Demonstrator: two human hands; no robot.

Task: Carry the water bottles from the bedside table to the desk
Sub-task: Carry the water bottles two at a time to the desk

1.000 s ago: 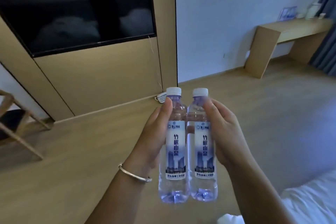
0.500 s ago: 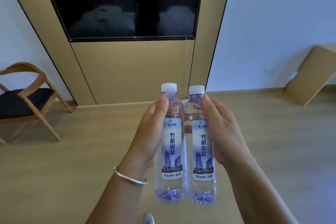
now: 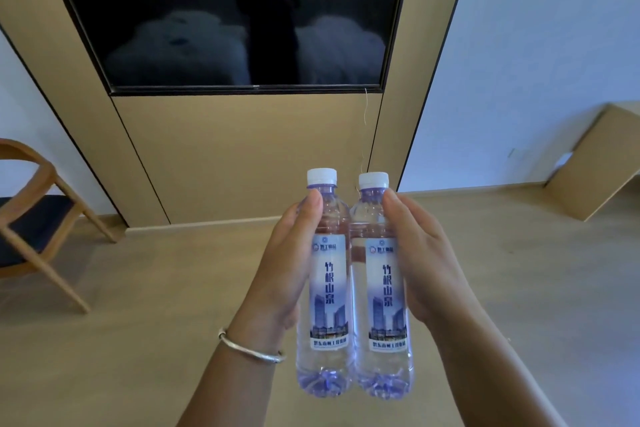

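Note:
Two clear water bottles with white caps and blue-white labels are held upright side by side, touching, in the middle of the head view. My left hand (image 3: 280, 270) grips the left bottle (image 3: 327, 291), thumb along its front near the neck. My right hand (image 3: 426, 263) grips the right bottle (image 3: 386, 295) the same way from the other side. Both hang above the wooden floor. One end of the light wooden desk (image 3: 595, 156) shows at the right edge, against the white wall.
A dark TV screen (image 3: 242, 10) sits in a wooden wall panel (image 3: 242, 149) straight ahead. A wooden chair with a dark seat (image 3: 34, 218) stands at the left. Open wooden floor (image 3: 138, 340) spreads between me and the wall.
The view has swung left: the desk slid to the right edge and the chair came further into view. Both hands still hold the bottles the same way.

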